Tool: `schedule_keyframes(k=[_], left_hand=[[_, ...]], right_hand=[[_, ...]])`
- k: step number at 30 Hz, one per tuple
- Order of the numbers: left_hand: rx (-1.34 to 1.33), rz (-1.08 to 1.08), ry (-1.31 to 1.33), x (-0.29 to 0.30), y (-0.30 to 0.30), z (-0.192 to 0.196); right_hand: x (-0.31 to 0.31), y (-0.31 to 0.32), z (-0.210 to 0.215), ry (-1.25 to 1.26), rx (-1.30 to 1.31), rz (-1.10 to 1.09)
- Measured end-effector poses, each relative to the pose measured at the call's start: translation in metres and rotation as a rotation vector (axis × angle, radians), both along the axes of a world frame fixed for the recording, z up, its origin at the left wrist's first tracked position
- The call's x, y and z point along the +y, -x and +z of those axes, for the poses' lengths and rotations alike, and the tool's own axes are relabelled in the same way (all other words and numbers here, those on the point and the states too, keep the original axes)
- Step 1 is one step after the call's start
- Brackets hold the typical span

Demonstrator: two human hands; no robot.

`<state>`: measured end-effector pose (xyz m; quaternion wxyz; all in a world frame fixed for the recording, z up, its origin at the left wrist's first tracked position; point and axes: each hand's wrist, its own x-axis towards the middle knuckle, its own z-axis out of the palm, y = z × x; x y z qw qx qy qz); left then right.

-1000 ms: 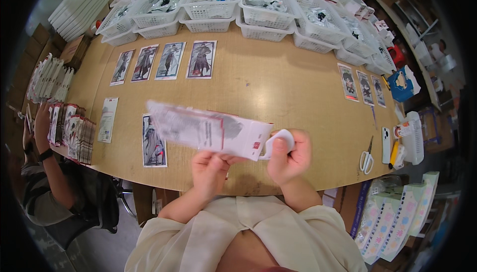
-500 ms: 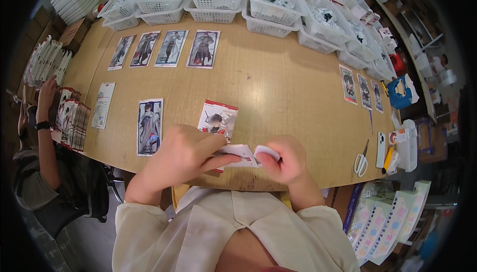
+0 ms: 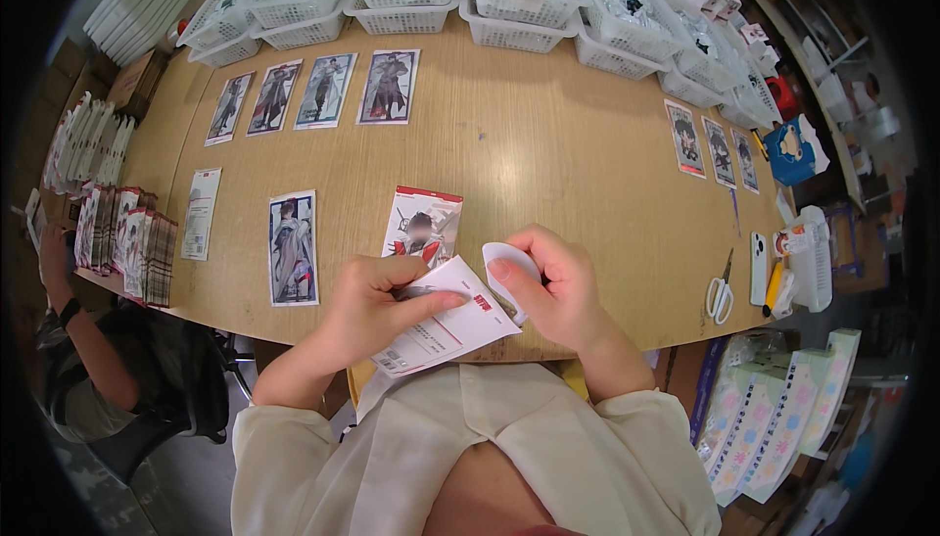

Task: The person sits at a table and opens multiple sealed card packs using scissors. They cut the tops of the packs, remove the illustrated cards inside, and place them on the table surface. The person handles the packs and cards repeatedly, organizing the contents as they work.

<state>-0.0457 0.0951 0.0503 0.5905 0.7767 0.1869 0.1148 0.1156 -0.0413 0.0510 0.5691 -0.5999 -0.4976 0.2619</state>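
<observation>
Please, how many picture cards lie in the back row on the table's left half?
4, side by side: the leftmost card, the second card, the third card, the rightmost card. Any lying underneath would be hidden.

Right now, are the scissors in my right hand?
No, the scissors lie on the table, while your right hand grips a rounded white object.
</observation>
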Motion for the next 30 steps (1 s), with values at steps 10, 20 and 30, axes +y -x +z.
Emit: schedule_keyframes(k=[10,20,30], left_hand=[[0.077,-0.425,0.470,0.006,-0.002,-0.016],[0.106,-0.477,0.613,-0.003,-0.007,-0.013],[0.116,-0.427,0.710,-0.007,-0.007,-0.013]], right_hand=[[0.002,-0.008,0.005,0.043,-0.130,0.129],[0.004,-0.013,0.004,0.038,-0.114,0.178],[0.004,-0.019,0.005,0.096,-0.127,0.204]])
